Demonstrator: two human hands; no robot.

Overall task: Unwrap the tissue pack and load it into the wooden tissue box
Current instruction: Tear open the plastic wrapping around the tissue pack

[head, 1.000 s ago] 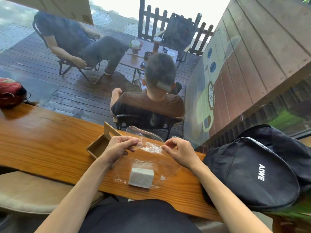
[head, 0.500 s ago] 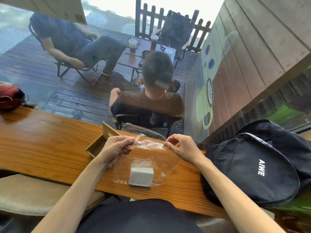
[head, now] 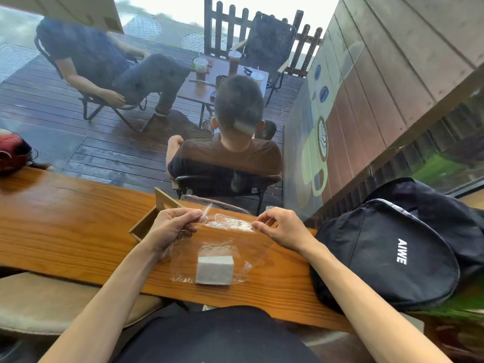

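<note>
The wooden tissue box (head: 146, 222) lay open behind the left hand (head: 170, 227), which pinched the clear wrapper (head: 230, 229); the right hand (head: 281, 231) pinched its other end. The tissue pack (head: 214, 269) sat inside, nearer. Unwrapping seemed underway; next, the 2 hands probably needed to pull apart.

The only readable text is "AIWE", printed in white capital letters on the black bag (head: 387, 255) lying at the right end of the wooden surface (head: 65, 231). The letters run sideways, top to bottom.
</note>
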